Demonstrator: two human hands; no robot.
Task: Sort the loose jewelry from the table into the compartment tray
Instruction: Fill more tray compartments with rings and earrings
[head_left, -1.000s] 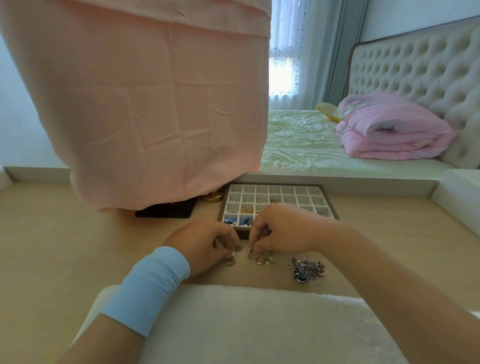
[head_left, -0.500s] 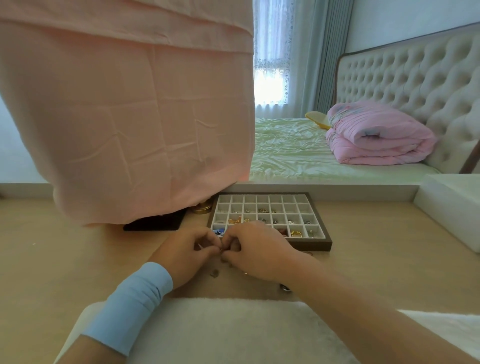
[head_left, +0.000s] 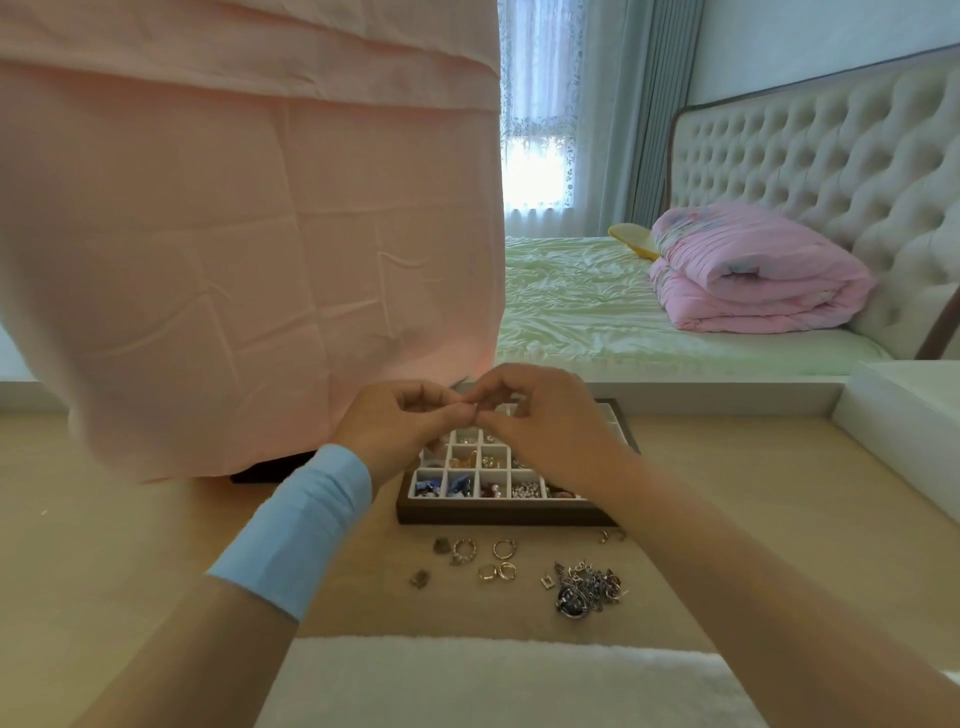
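L hand (head_left: 395, 421): raised over tray, thumb + forefinger tips pressed together, other fingers curled; blue wristband (head_left: 301, 525) on wrist.
R hand (head_left: 535, 415): same height, thumb + forefinger pinched, tips touching L hand's tips.
Held item: small piece, prob. shared between both pinches; too tiny to make out, type unknown.
Tray (head_left: 498, 517): dark frame, white grid; near cells already hold blue bits, beads, gold pcs; far cells mostly hidden behind hands.
Loose jewelry: on table (head_left: 156, 545) just in front of tray. Rings (head_left: 496, 561), dark charms (head_left: 420, 578), tangled silver heap (head_left: 587, 592) to the right.
Step (judged): fiddling w/ or separating small piece above tray before dropping into a cell.
How to do well: keep work low + directly over tray so a slip lands in a cell, not on table; finish w/ one hand holding, other freed; match cell to like items (gold w/ gold, beads w/ beads); lower tips into cell before letting go, no tossing.
Risks: piece pinging off to floor; wrong cell; forearm dragging rings off table.
Progress (judged): partway. Several cells filled, plenty left on table, heap likely slowest.
Surroundings: pink cloth (head_left: 249, 234) hanging just left of tray; white fluffy mat (head_left: 493, 680) at near edge.
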